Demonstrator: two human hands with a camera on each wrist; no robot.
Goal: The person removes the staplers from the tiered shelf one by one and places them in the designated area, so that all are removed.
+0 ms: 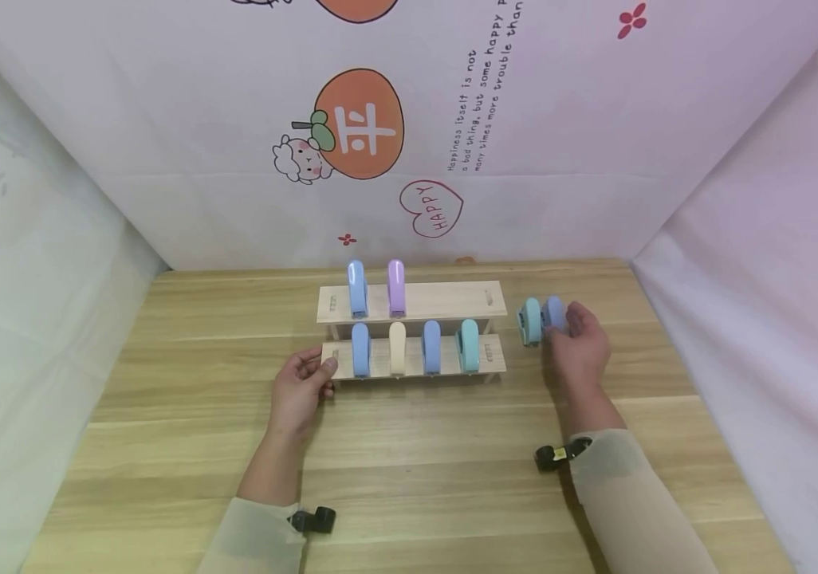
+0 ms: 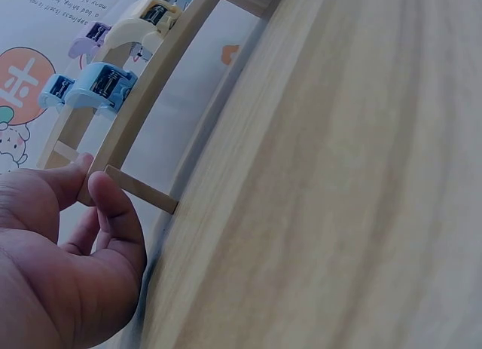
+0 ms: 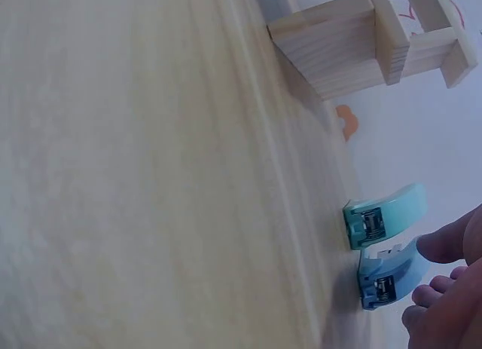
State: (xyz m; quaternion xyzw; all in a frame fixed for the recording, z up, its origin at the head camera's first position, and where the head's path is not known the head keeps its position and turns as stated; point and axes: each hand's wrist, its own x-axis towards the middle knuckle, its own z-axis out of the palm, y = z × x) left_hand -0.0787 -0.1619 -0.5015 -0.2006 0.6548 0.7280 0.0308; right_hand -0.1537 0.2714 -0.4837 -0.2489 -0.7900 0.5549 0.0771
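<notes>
My left hand (image 1: 297, 391) pinches the left end of the front wooden stand (image 1: 414, 367) between thumb and fingers. On that stand are a blue mini stapler (image 1: 361, 349), a cream one (image 1: 398, 348), another blue one (image 1: 431, 347) and a teal one (image 1: 468, 346). Right of the stands, my right hand (image 1: 581, 347) grips a blue mini stapler (image 3: 392, 275), thumb at its rounded end and fingers curled along the far side. A teal mini stapler (image 3: 385, 215) stands upright close beside it on the table.
A second wooden stand (image 1: 445, 301) is behind the front one, bearing a light blue stapler (image 1: 357, 288) and a purple stapler (image 1: 396, 288) on its left half. A printed white cloth (image 1: 538, 215) rises at the table's back edge, with white cloth at both sides.
</notes>
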